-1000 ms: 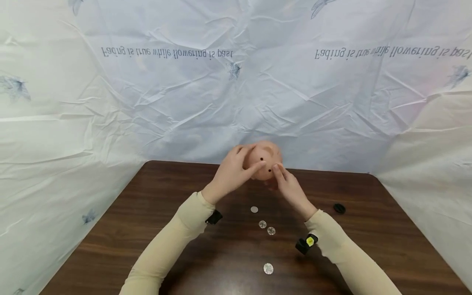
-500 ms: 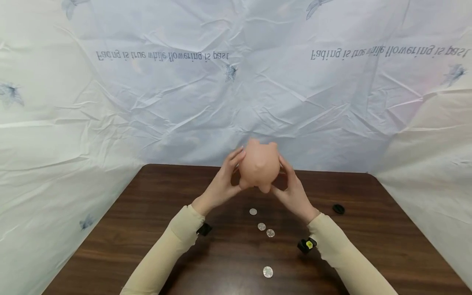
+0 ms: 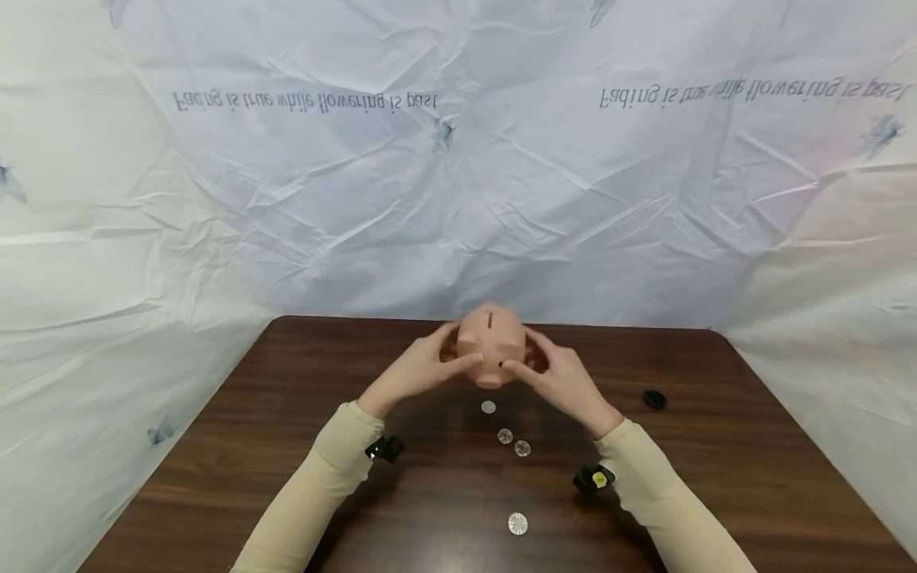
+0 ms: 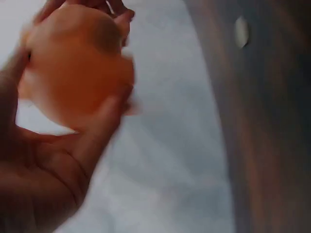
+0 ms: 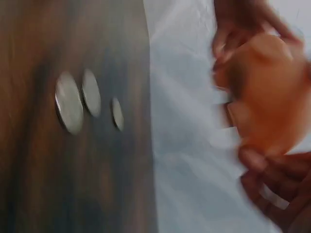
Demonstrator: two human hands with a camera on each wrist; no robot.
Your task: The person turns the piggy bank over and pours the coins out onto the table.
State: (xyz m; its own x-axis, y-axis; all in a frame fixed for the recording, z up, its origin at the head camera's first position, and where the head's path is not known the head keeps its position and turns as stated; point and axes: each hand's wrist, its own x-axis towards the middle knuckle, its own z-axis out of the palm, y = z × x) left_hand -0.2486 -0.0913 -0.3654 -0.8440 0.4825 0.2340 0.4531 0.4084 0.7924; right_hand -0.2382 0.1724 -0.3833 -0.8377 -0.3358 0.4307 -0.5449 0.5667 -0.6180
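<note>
Between both hands a pink piggy bank (image 3: 491, 338) is held up above the far part of the table, its coin slot on top and its snout toward me in the head view. My left hand (image 3: 421, 370) grips its left side, thumb near the face. On the right side my right hand (image 3: 566, 380) holds it, thumb beside an eye. Motion blurs the piggy bank (image 4: 77, 68) in the left wrist view and the same piggy bank (image 5: 272, 92) in the right wrist view. Its underside is hidden in the head view.
Several silver coins lie on the dark wooden table (image 3: 286, 477): a far coin (image 3: 489, 407), two middle coins (image 3: 505, 436) and a near coin (image 3: 517, 524). A round black cap (image 3: 655, 399) lies at the right. White printed cloth (image 3: 501, 199) hangs behind the table.
Both hands have turned the piggy bank: first its face was up, then a rounded side with its legs showed, now the slotted top shows. It has come lower and slightly left.
</note>
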